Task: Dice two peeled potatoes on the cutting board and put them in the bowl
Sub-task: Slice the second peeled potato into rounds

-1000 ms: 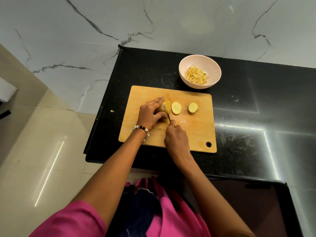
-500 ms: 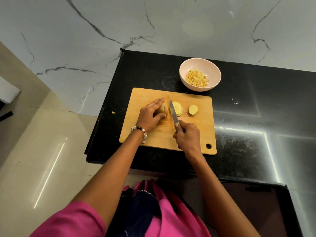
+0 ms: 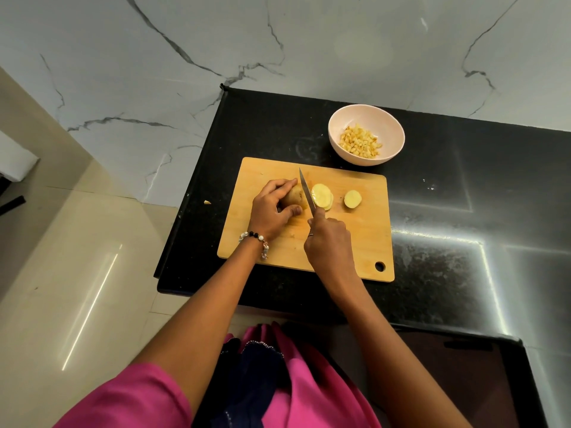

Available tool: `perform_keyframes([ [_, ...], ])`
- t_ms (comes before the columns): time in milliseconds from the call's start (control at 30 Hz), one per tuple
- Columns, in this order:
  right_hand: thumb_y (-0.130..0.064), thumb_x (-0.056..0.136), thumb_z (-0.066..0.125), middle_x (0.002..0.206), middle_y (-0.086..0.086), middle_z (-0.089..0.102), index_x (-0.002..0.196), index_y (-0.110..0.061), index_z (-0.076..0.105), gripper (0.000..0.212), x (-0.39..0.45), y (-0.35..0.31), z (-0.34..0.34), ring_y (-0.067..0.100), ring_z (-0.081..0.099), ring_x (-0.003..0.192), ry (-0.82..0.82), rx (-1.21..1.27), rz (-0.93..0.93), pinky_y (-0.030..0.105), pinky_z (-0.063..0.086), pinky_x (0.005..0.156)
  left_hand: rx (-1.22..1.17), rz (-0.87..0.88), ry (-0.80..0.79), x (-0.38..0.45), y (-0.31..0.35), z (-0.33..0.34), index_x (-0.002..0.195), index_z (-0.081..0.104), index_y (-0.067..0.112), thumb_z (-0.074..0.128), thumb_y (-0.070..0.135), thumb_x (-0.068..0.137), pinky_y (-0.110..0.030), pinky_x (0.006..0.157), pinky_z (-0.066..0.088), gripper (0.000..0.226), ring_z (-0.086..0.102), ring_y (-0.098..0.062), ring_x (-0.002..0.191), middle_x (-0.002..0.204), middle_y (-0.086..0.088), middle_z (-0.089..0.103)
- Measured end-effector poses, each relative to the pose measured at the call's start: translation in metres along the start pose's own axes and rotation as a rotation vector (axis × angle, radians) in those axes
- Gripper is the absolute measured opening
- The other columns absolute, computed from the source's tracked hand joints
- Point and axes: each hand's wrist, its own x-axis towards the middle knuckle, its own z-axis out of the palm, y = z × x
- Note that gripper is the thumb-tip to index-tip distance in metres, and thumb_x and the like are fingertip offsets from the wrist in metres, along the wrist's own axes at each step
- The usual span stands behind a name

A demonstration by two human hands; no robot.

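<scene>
One potato (image 3: 295, 196) mid-slicing on cutting board (image 3: 262, 242), gripped under left hand (image 3: 272, 211), fingers curled round its uncut part. Knife (image 3: 306, 189) held in right hand (image 3: 329, 242), fingers wrapped on handle, blade against cut face. Stack of slices (image 3: 322, 196) just right of blade; one end piece (image 3: 353, 199) further right, apart. Bowl (image 3: 340, 140) beyond board's far right corner, near counter (image 3: 463, 211) back edge, already holding diced potato (image 3: 360, 142).

Judgement: still slicing stage of second potato, dicing not yet done. Best to keep fingertips tucked back from blade, cut straight down in even thickness, hold stub firmly as it shortens. Risk: rounded stub rolling, slices sliding off stack.
</scene>
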Motion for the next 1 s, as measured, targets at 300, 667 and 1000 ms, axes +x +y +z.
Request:
perform_keyframes([
  [300, 0.001, 0.097, 0.03, 0.106, 0.021, 0.057, 0.119, 0.004, 0.05, 0.03, 0.015, -0.023, -0.012, 0.04, 0.06, 0.092, -0.055, -0.131, -0.082, 0.034, 0.033, 0.063, 0.028, 0.055, 0.08, 0.0, -0.003, 0.005, 0.126, 0.059, 0.007, 0.073, 0.006, 0.074, -0.007, 0.087, 0.04, 0.054, 0.056, -0.019, 0.106, 0.117, -0.011, 0.061],
  [667, 0.002, 0.097, 0.025, 0.104, 0.021, 0.058, 0.123, 0.006, 0.045, 0.033, 0.002, -0.012, 0.009, 0.037, 0.061, 0.088, -0.069, -0.184, -0.086, 0.035, 0.039, 0.062, 0.058, 0.046, 0.101, -0.002, -0.005, 0.008, 0.124, 0.06, 0.008, 0.077, 0.007, 0.073, 0.004, 0.085, 0.033, 0.054, 0.049, -0.009, 0.105, 0.117, -0.01, 0.061],
  [1000, -0.002, 0.096, 0.029, 0.11, 0.019, 0.057, 0.139, 0.001, 0.03, 0.043, -0.019, 0.015, 0.022, 0.038, 0.059, 0.092, -0.123, -0.157, 0.013, 0.038, 0.042, 0.07, 0.057, -0.002, 0.084, -0.002, -0.003, 0.008, 0.127, 0.058, 0.013, 0.076, 0.011, 0.075, 0.003, 0.085, 0.032, 0.056, 0.047, -0.005, 0.107, 0.121, -0.005, 0.059],
])
